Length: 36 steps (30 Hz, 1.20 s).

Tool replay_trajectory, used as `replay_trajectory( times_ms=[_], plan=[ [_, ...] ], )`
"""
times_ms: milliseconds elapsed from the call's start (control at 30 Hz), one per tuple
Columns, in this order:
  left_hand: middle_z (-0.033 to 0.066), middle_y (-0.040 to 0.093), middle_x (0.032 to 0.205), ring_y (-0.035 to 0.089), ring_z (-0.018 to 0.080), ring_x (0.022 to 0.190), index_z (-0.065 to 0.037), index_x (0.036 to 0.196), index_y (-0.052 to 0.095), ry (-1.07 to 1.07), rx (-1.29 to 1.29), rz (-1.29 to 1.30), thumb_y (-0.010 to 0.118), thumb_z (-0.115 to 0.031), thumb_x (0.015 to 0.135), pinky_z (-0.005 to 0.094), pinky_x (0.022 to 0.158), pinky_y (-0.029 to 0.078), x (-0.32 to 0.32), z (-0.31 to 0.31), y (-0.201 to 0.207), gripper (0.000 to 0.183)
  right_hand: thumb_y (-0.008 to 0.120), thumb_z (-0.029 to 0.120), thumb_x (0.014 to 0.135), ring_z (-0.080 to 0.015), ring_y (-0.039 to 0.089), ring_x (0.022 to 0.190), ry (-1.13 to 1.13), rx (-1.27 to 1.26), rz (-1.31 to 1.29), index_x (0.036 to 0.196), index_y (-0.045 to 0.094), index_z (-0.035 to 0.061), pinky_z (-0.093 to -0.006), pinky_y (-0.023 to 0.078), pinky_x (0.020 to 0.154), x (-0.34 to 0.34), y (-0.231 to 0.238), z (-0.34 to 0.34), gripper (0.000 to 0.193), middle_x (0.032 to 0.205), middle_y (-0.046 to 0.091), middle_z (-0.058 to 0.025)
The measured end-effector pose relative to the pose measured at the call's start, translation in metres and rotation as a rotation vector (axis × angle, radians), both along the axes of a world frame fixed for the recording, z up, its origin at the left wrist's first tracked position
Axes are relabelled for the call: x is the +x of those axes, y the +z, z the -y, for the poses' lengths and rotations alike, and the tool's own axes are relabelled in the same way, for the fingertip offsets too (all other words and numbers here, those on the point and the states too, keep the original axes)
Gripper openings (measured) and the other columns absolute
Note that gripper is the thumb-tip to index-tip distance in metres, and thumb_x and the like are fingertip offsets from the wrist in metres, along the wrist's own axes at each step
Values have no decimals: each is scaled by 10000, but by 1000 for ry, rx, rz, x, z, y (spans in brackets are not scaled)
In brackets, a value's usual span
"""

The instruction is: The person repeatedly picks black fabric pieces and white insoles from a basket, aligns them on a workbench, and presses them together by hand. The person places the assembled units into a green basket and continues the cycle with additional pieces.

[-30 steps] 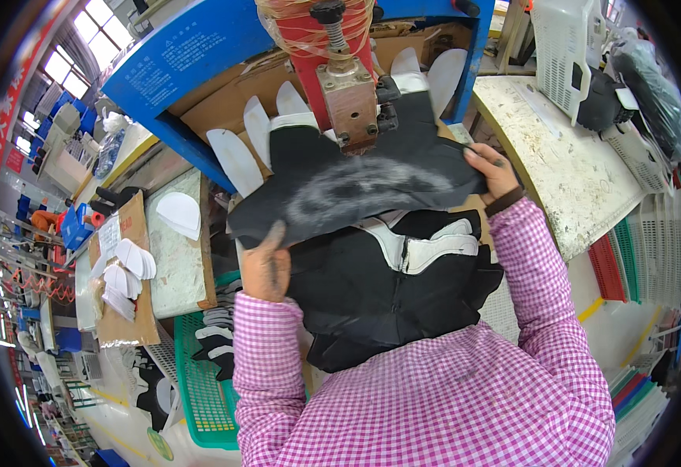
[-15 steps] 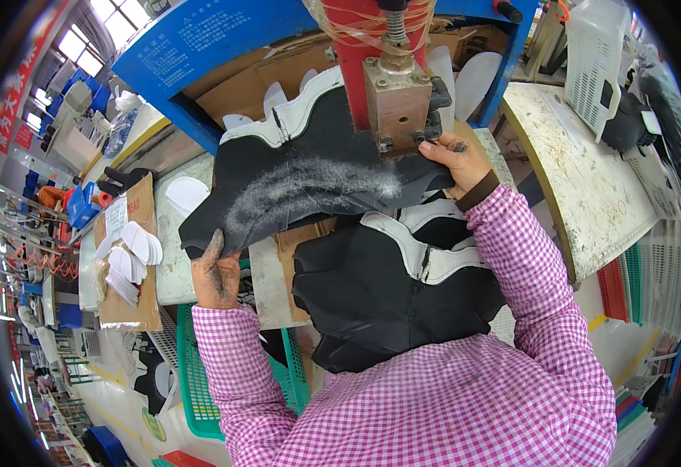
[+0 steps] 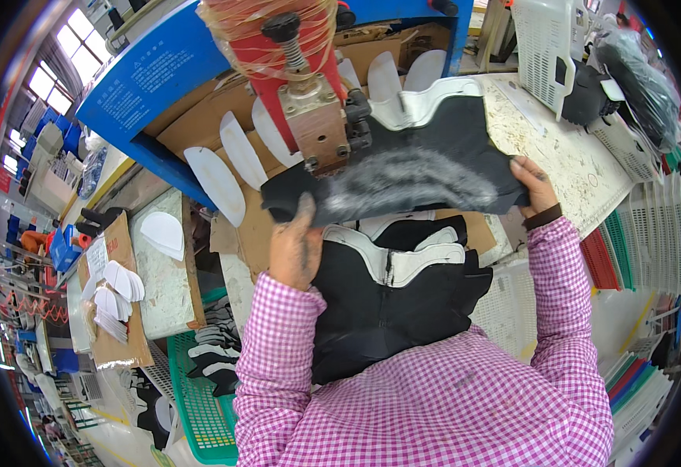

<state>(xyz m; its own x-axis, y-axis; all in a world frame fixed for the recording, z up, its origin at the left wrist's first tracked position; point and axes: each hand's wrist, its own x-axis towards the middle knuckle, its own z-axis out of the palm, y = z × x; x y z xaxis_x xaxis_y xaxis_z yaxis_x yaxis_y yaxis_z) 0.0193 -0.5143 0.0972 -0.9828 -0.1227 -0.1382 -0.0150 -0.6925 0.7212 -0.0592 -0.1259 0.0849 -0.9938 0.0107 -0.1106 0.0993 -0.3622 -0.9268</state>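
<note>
Stretched between my two hands is a black cut piece (image 3: 449, 144) with a white scalloped strip along its far edge and a whitish rubbed band across it. My left hand (image 3: 297, 247), dark smudges on its thumb, pinches the left end. The right end is gripped by my right hand (image 3: 536, 187), thumb on top. The metal head (image 3: 321, 131) of a red-armed machine stands over the left part of the piece; I cannot tell whether it touches. Nearer to me lies a stack of similar black pieces (image 3: 387, 307) with white scalloped edging.
A blue machine frame (image 3: 134, 97) borders the far side, with white oval pieces (image 3: 241, 150) standing inside. To the left, more white pieces (image 3: 112, 292) lie on cardboard above a green basket (image 3: 200, 412). A worn tabletop (image 3: 578, 171) and white basket (image 3: 541, 47) are at right.
The black piece has moved right relative to the machine head, which now stands over its left part instead of its right. Both hands keep hold. My view has also shifted.
</note>
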Motion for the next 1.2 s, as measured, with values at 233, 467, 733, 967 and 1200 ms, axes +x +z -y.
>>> replay_trajectory(
  times_ms=[233, 467, 733, 967, 1200],
  plan=[
    [141, 577, 1197, 571, 266, 1089, 9, 1203, 494, 259, -124, -14, 581, -142, 909, 407, 949, 461, 59, 83, 5, 342, 654, 31, 837, -125, 631, 776, 330, -175, -28, 1018, 584, 8, -238, 524, 699, -10, -31, 110, 195, 901, 646, -44],
    [130, 598, 1152, 598, 278, 1029, -15, 1196, 498, 188, -125, -25, 606, -109, 891, 464, 886, 483, 40, 34, -14, 337, 641, 76, 852, -158, 653, 786, 96, -85, 21, 997, 601, -3, -273, 544, 723, -10, -10, 60, 170, 906, 663, -84],
    [174, 557, 1239, 566, 319, 1113, 18, 1249, 471, 210, -70, 62, 543, -130, 923, 516, 929, 471, 63, 75, -13, 365, 681, 17, 809, -142, 624, 812, 277, -94, -46, 1005, 574, 23, -246, 518, 739, 23, -6, 79, 224, 930, 634, -62],
    [162, 561, 1226, 557, 290, 1118, 41, 1225, 489, 113, -23, -5, 574, -64, 892, 465, 968, 440, 72, 64, -15, 359, 654, 47, 826, -159, 644, 859, 397, 28, -61, 1054, 570, -11, -277, 510, 815, 55, 22, 52, 250, 982, 654, -90],
    [170, 618, 1076, 610, 212, 910, 109, 1086, 534, 21, -584, 148, 538, -195, 933, 364, 827, 512, 98, 85, -51, 341, 685, 89, 820, -147, 651, 882, 534, 292, -164, 1014, 621, 18, -287, 500, 816, 61, 4, -32, 217, 970, 690, -104]
  ],
)
